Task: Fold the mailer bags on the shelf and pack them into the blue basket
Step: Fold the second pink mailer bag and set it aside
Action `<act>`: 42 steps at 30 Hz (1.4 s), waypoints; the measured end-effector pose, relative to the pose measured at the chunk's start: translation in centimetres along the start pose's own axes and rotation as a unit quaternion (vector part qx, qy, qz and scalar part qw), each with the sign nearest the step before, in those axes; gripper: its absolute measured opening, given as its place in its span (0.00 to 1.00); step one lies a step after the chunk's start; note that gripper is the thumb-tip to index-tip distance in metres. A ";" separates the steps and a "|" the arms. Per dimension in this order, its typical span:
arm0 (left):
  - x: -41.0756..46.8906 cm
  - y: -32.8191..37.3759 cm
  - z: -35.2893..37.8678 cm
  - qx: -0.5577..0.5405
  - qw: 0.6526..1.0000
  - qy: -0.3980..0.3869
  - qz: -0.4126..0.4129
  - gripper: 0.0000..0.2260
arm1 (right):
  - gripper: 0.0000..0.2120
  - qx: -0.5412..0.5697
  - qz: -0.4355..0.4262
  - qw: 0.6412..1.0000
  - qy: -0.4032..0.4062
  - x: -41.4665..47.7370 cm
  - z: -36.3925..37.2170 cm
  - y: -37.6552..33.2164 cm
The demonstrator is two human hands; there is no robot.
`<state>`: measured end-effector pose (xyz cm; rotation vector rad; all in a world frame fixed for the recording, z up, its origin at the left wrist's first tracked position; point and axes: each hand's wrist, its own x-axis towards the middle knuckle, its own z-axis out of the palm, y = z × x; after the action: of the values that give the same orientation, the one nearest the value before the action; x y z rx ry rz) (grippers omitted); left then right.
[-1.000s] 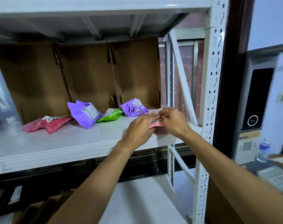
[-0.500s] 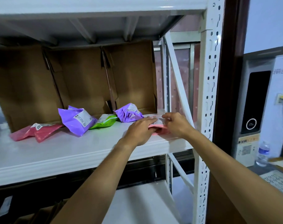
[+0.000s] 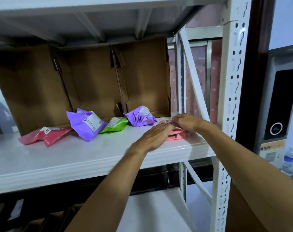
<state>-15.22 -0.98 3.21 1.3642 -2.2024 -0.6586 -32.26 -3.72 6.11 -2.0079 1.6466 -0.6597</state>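
A light pink mailer bag [image 3: 176, 136] lies at the right end of the white shelf [image 3: 75, 156]. My left hand [image 3: 153, 137] lies flat on its left part with fingers straight, pressing it down. My right hand [image 3: 185, 122] pinches the bag's far edge by the label. To the left lie a small purple bag [image 3: 140, 116], a green bag [image 3: 114, 126], a larger purple bag [image 3: 85, 123] and a red-pink bag [image 3: 45, 135]. No blue basket shows.
Open brown cardboard boxes [image 3: 92, 81] stand along the back of the shelf. A white perforated upright [image 3: 232, 97] rises right of my hands. A water bottle [image 3: 290, 160] and a black device [image 3: 282, 104] are at far right. A lower shelf [image 3: 150, 211] lies below.
The view has tilted up and shifted slightly. My left hand has flattened onto the pink bag, while my right hand keeps its pinch on the far edge.
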 end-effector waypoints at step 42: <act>-1.9 -4.2 -2.0 0.158 0.986 0.043 -0.006 0.29 | 0.16 -0.345 -0.107 0.933 0.012 2.6 2.5 -2.0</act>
<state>-10.31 -1.21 1.93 1.5269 -2.3003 -0.2528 -28.75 -5.76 5.57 -2.7002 1.8607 -0.1677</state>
